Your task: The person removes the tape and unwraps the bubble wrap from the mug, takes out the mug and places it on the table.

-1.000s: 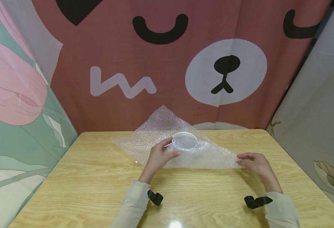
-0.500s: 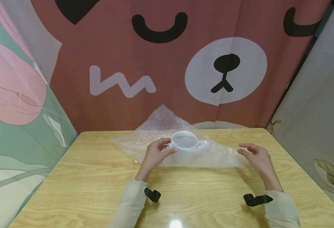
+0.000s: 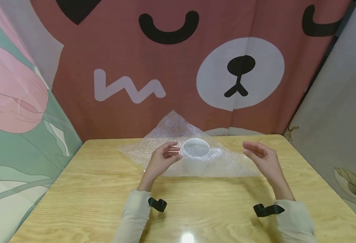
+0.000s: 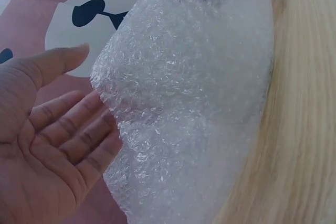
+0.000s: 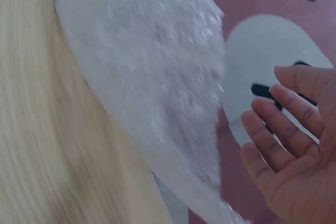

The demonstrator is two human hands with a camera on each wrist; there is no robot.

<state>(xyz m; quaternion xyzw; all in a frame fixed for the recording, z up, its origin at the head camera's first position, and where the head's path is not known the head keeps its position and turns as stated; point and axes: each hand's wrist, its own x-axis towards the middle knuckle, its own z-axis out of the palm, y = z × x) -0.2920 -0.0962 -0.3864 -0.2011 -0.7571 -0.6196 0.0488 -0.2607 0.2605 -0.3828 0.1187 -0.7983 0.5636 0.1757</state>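
A white round vessel (image 3: 196, 141), probably a cup or bowl, stands in the middle of the bubble wrap (image 3: 162, 140), its rim showing. Folded film covers its front and sides, so its body is hidden. Left of the rim is my left hand (image 3: 164, 158), fingers loosely bent and holding nothing. In the left wrist view the fingertips of that hand (image 4: 47, 140) overlap the bulging film (image 4: 178, 98). My right hand (image 3: 264, 160) is raised over the wrap's right corner. The right wrist view shows this hand (image 5: 291, 145) spread, apart from the film (image 5: 147, 66).
Everything lies near the back edge of a light wood table (image 3: 105, 199). One wrap corner stands up against the red printed curtain (image 3: 120, 118) behind. A grey curtain (image 3: 332, 111) hangs on the right, a green floral one (image 3: 17, 152) on the left.
My right hand let go of the wrap's right corner, rose and came inward. My left hand released the vessel's side and drew back left. Vessel and wrap stay in place.
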